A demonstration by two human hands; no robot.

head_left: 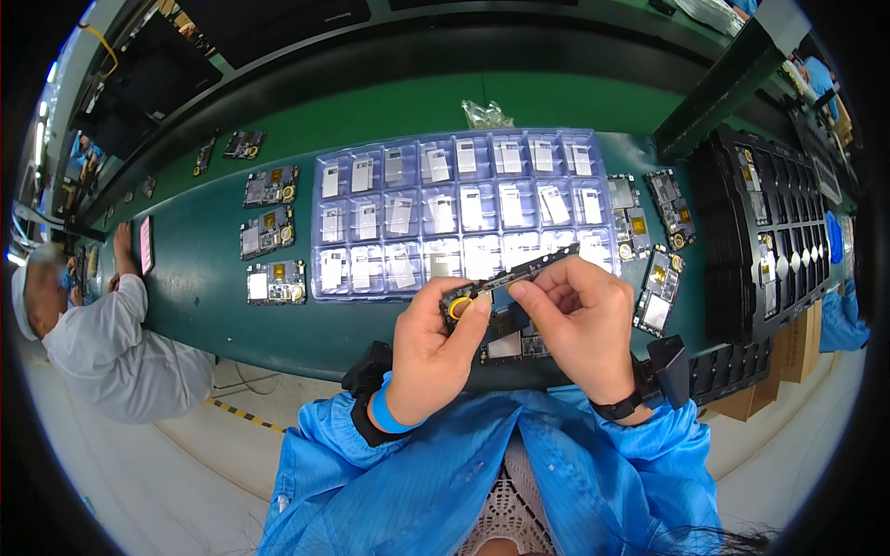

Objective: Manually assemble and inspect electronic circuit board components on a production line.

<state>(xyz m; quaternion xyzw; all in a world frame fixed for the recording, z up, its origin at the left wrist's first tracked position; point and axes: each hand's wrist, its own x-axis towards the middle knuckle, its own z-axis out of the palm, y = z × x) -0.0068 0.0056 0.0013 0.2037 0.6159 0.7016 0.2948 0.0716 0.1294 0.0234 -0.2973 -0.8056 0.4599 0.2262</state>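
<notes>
A dark circuit board (505,277) with a yellow ring at one end is tilted up on edge in front of me. My left hand (434,332) grips its left end between thumb and fingers. My right hand (586,315) is closed in a pinch against the board's right half; whatever lies between those fingertips is hidden. Below the hands, another circuit board (505,347) rests on the table, partly covered. Just beyond them is a clear plastic tray (316,243), its compartments holding small silvery, flat rectangular pieces.
More circuit boards lie left (269,232) and right (657,292) of the tray on the green table (199,310). Black slotted racks (742,241) stand at right, beside an upright post (718,102). A crumpled clear bag (487,115) lies behind. Another person (120,343) sits at far left.
</notes>
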